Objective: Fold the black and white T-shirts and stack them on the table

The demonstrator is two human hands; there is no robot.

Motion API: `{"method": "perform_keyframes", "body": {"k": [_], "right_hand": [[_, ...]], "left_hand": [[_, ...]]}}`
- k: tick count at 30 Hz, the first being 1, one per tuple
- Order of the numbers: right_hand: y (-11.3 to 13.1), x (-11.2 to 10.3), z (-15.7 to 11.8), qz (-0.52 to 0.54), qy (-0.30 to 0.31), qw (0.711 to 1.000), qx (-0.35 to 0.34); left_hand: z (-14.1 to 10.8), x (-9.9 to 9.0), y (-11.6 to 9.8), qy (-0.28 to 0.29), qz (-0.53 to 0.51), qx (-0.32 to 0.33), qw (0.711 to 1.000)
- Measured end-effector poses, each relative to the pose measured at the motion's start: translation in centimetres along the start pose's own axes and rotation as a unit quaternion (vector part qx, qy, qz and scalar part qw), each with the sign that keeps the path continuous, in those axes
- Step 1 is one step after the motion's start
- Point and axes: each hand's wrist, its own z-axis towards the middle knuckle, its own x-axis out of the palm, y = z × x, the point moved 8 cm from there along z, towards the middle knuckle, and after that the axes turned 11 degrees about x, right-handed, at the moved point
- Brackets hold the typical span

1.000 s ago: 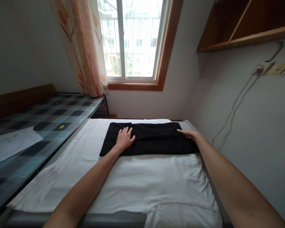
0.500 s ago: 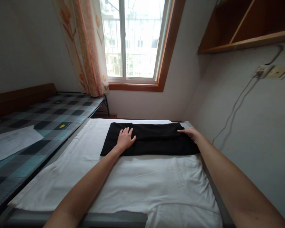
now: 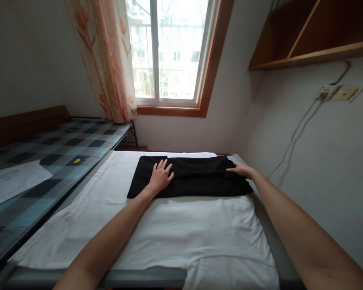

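A folded black garment [image 3: 196,187] lies crosswise on a spread white T-shirt [image 3: 169,233]. My left hand [image 3: 161,176] rests flat on the garment's left part, its fingers spread. At the right end, my right hand [image 3: 241,170] grips the garment's edge, thumb pointing left across the top. Some of the right fingers are hidden. The T-shirt's sleeve hangs over the near edge at lower right.
The shirt covers a grey table [image 3: 157,277]. To the left is a bed with a checked mattress [image 3: 87,141] and a paper sheet [image 3: 18,179]. A wall stands close on the right, with a socket [image 3: 328,92], cable and wooden shelf [image 3: 308,56] above. A window [image 3: 172,52] is ahead.
My right hand has shifted very slightly at the garment's right end, and the corner there looks a little changed. My left hand stays in place. The view has turned a little.
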Motion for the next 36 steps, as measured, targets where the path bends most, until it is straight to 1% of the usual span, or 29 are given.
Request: {"method": "perform_keyframes", "body": {"k": [2,5,7,9,11,13,15,17,22,25,27,28,29,30,31,32,33,34,35,36], "right_hand": [[-1.0,1.1,-0.1,0.043,0.068,0.996,0.049],[-1.5,1.6,-0.5,0.089,0.092,0.99,0.062],[-1.6,1.6,-0.5,0.085,0.078,0.992,0.054],[-1.6,1.5,-0.4,0.071,0.039,0.996,0.038],[-1.5,1.3,-0.3,0.066,-0.006,0.998,0.024],[-1.5,1.2,-0.3,0.074,-0.043,0.996,0.015],[-1.4,1.0,-0.4,0.088,-0.073,0.993,0.003],[-1.3,0.9,-0.6,0.099,-0.09,0.991,-0.006],[-0.9,0.5,-1.2,0.092,-0.096,0.991,-0.003],[0.5,-0.6,-1.5,0.079,-0.103,0.991,-0.019],[2.4,-1.4,-1.7,0.061,-0.101,0.993,-0.027],[3.5,-1.8,-1.9,0.048,-0.097,0.994,-0.029],[4.9,-2.1,-2.2,0.033,-0.093,0.995,-0.029],[6.4,-2.3,-2.6,0.017,-0.093,0.995,-0.03],[8.0,-2.4,-3.1,-0.002,-0.097,0.995,-0.027],[9.9,-2.3,-3.9,-0.013,-0.1,0.994,-0.039],[12.0,-1.9,-4.8,-0.011,-0.085,0.994,-0.067],[13.9,-0.5,-5.8,-0.004,-0.024,0.995,-0.093],[15.8,1.5,-7.0,0.008,0.078,0.988,-0.132],[17.2,3.5,-8.4,0.019,0.179,0.971,-0.159]], "left_hand": [[0.3,-0.1,-1.6,0.002,-0.023,0.045,0.999],[1.1,0.6,-4.9,0.025,-0.074,0.108,0.991],[1.9,1.3,-7.4,0.043,-0.108,0.143,0.983],[2.9,1.9,-9.7,0.053,-0.134,0.165,0.976],[3.8,2.4,-11.5,0.053,-0.156,0.173,0.971],[4.5,2.8,-12.8,0.055,-0.174,0.177,0.967],[4.8,3.2,-13.5,0.066,-0.18,0.178,0.965],[4.8,3.5,-13.7,0.083,-0.177,0.18,0.964],[4.2,3.9,-13.5,0.112,-0.181,0.185,0.959],[4.3,4.1,-13.3,0.121,-0.189,0.177,0.958],[4.7,4.2,-13.2,0.127,-0.218,0.168,0.953],[5.1,4.2,-13.0,0.128,-0.252,0.154,0.947],[5.6,4.0,-12.6,0.122,-0.304,0.13,0.936],[6.1,3.6,-11.9,0.107,-0.372,0.094,0.917],[6.6,3.2,-11.0,0.086,-0.449,0.048,0.888],[6.9,2.8,-9.9,0.064,-0.528,-0.003,0.847],[7.2,2.5,-8.8,0.043,-0.601,-0.053,0.796],[7.2,2.2,-7.8,0.028,-0.66,-0.094,0.745],[7.2,1.9,-6.8,0.018,-0.702,-0.125,0.701],[7.0,1.5,-5.9,0.006,-0.725,-0.148,0.672]]}}
